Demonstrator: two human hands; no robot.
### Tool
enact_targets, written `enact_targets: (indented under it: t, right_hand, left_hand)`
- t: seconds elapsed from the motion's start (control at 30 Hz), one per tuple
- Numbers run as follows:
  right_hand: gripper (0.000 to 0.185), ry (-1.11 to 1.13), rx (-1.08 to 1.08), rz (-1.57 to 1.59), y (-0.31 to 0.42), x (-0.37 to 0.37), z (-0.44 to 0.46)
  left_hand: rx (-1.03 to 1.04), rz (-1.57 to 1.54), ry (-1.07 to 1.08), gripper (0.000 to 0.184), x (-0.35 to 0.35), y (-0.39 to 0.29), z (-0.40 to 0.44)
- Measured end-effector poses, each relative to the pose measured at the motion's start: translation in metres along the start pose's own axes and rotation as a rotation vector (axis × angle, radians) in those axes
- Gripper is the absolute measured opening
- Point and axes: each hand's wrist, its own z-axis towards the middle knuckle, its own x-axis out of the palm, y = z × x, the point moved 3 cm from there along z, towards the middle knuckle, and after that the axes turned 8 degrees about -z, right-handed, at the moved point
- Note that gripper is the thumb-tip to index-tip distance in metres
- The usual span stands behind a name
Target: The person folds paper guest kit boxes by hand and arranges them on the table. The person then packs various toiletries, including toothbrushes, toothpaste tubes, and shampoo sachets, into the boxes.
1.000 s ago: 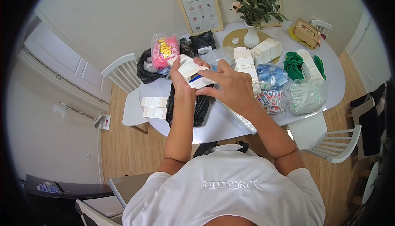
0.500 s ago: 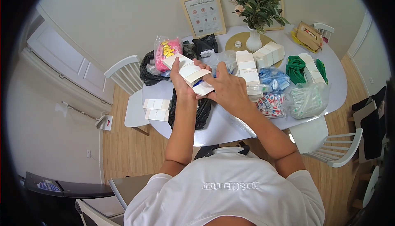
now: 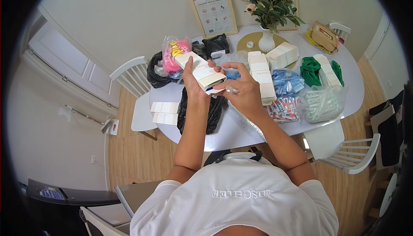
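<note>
My left hand [image 3: 193, 81] is wrapped around a slim white printed carton [image 3: 198, 69], held tilted above the table with its end flap toward me. The carton's near end is open, and something blue shows inside. At that end is my right hand [image 3: 245, 90], its fingers bent and its thumb by the flap. A small, shiny, clear thing [image 3: 231, 90] shows among the right fingers, too small to name. Beyond the right hand stands a row of white cartons [image 3: 260, 75] marked "Guest Kit". Below the hands lies a black plastic bag [image 3: 214, 118].
On the white table [image 3: 241, 137], two cartons [image 3: 165, 113] lie at left. Toothpaste tubes [image 3: 284, 109], blue packets [image 3: 287, 82] and a clear bag [image 3: 322, 105] are at right. A pink bag [image 3: 176, 55], a vase [image 3: 266, 42] and a framed sign [image 3: 214, 14] stand behind.
My right hand has shifted, and its index finger has lifted off the carton's end. The end flap looks more folded in. A small clear thing now shows at the right fingers.
</note>
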Motion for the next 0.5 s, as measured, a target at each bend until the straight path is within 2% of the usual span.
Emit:
enact_targets:
  t: [0.03,0.07,0.1,0.17,0.2,0.3,0.37,0.43,0.5]
  right_hand:
    - [0.033,-0.001,-0.002,0.002,0.003,0.000,-0.002]
    - [0.035,-0.032,-0.093,-0.107,0.009,0.000,-0.004]
    - [0.036,-0.062,-0.184,-0.216,0.014,-0.001,-0.006]
    - [0.039,-0.085,-0.223,-0.275,0.021,0.000,-0.005]
    - [0.041,-0.108,-0.259,-0.335,0.026,0.000,-0.005]
    - [0.043,-0.130,-0.306,-0.356,0.033,0.001,0.003]
    - [0.043,-0.149,-0.330,-0.350,0.042,-0.004,0.009]
    - [0.044,-0.158,-0.347,-0.341,0.046,-0.006,0.012]
    - [0.045,-0.167,-0.364,-0.327,0.049,-0.008,0.014]
  left_hand:
    - [-0.057,-0.082,0.019,0.047,-0.003,-0.001,0.002]
    - [-0.115,-0.164,0.038,0.049,-0.004,-0.001,0.003]
    - [-0.113,-0.164,0.039,0.049,-0.005,-0.001,0.003]
    - [-0.029,0.034,0.089,0.053,-0.005,-0.002,0.002]
    - [-0.117,-0.046,0.142,0.054,0.003,-0.002,-0.003]
    - [-0.194,-0.089,0.196,0.054,0.014,-0.011,-0.002]
    - [-0.165,-0.104,0.192,0.051,0.020,-0.013,-0.005]
    - [-0.279,-0.293,0.210,0.047,0.026,-0.011,-0.010]
    - [-0.257,-0.252,0.243,0.044,0.027,-0.010,-0.009]
